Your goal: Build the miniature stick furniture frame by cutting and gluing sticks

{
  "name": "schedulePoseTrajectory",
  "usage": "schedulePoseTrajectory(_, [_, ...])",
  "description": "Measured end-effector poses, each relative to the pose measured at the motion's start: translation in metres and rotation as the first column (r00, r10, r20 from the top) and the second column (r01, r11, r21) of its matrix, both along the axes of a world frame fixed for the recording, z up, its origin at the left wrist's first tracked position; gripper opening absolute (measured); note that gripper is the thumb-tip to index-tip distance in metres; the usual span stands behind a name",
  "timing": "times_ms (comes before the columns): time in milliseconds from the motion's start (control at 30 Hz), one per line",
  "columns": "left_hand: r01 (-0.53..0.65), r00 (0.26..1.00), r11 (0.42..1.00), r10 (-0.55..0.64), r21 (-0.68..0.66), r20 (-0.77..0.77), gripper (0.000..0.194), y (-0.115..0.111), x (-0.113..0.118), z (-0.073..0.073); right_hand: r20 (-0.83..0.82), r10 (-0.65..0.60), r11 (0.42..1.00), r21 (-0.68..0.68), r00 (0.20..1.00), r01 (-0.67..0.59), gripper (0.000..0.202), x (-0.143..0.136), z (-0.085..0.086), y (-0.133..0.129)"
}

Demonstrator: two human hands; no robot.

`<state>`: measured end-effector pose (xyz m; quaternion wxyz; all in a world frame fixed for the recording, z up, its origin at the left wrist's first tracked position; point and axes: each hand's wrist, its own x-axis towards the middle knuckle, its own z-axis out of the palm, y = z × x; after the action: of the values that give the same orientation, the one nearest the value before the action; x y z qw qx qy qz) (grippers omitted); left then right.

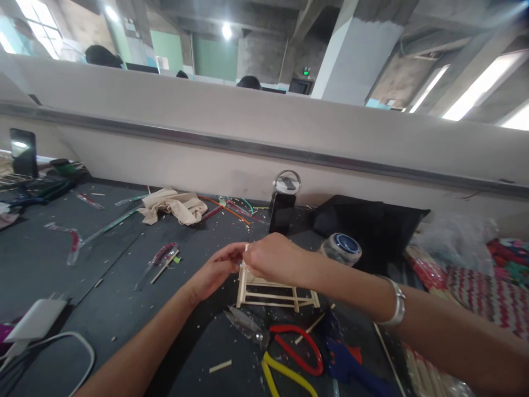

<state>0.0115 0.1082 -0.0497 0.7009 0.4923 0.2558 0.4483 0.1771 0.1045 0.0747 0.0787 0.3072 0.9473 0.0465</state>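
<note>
A small frame of pale wooden sticks (270, 298) stands on the dark table. My left hand (219, 270) touches its upper left corner, thumb and fingers closed around a part of it. My right hand (270, 256), wearing a silver bangle on the wrist, reaches across from the right and is closed at the same corner. What its fingertips pinch is hidden. Scissors (252, 328) with one red and one yellow handle lie in front of the frame. A blue glue gun (347, 358) lies to their right.
Behind the frame stand a phone (282, 213) and a jar with a blue lid (342, 249). A beige cloth (173, 206) lies at the back left, a white charger (37, 320) at the left. Plastic packs (479, 292) fill the right side. A partition (198, 157) runs behind.
</note>
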Motion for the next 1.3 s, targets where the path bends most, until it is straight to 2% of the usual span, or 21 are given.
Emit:
schedulePoseTrajectory(200, [0.033, 0.996, 0.999, -0.032, -0.017, 0.085, 0.047, 0.002, 0.0, -0.005, 0.069, 0.028, 0.999, -0.022, 0.997, -0.026, 0.021, -0.002, 0.003, 0.001])
schedulePoseTrajectory(400, [0.058, 0.994, 0.998, -0.058, -0.002, 0.088, 0.047, 0.001, 0.0, -0.003, 0.031, -0.006, 1.0, -0.031, 1.0, 0.007, 0.019, 0.004, 0.001, 0.001])
schedulePoseTrajectory(500, [0.087, 0.994, 0.996, -0.089, 0.025, 0.066, 0.049, 0.001, -0.002, -0.003, -0.03, -0.06, 0.998, -0.035, 0.998, 0.059, 0.019, 0.012, 0.007, 0.002])
schedulePoseTrajectory(700, [0.09, 0.996, 0.995, -0.09, 0.038, 0.001, 0.06, -0.001, -0.003, 0.0, -0.212, -0.248, 0.969, -0.068, 0.945, 0.238, 0.02, 0.047, 0.027, -0.001])
schedulePoseTrajectory(800, [0.055, 0.998, 0.996, -0.054, 0.075, -0.016, 0.068, -0.001, -0.006, 0.003, -0.278, -0.284, 0.959, -0.097, 0.918, 0.268, 0.02, 0.07, 0.024, -0.01])
schedulePoseTrajectory(900, [0.017, 0.993, 0.978, 0.009, 0.206, -0.121, 0.057, -0.001, -0.009, 0.013, -0.336, -0.338, 0.941, -0.097, 0.879, 0.324, 0.025, 0.094, 0.013, -0.027])
schedulePoseTrajectory(1000, [0.011, 0.925, 0.897, 0.158, 0.441, -0.345, 0.032, -0.006, -0.008, 0.029, -0.425, -0.405, 0.911, -0.115, 0.809, 0.396, 0.03, 0.12, 0.002, -0.052])
schedulePoseTrajectory(1100, [0.046, 0.742, 0.744, 0.421, 0.666, -0.522, 0.018, -0.016, 0.0, 0.044, -0.516, -0.498, 0.852, -0.143, 0.697, 0.504, 0.033, 0.148, -0.01, -0.082])
schedulePoseTrajectory(1167, [0.095, 0.624, 0.654, 0.548, 0.75, -0.557, 0.014, -0.022, 0.006, 0.05, -0.526, -0.575, 0.789, -0.155, 0.626, 0.595, 0.034, 0.166, -0.022, -0.102])
schedulePoseTrajectory(1200, [0.121, 0.588, 0.622, 0.583, 0.773, -0.561, 0.013, -0.024, 0.008, 0.051, -0.522, -0.611, 0.755, -0.156, 0.596, 0.637, 0.035, 0.174, -0.028, -0.112])
schedulePoseTrajectory(1300, [0.162, 0.536, 0.577, 0.63, 0.8, -0.562, 0.01, -0.027, 0.013, 0.054, -0.508, -0.684, 0.687, -0.207, 0.524, 0.696, 0.032, 0.193, -0.052, -0.138])
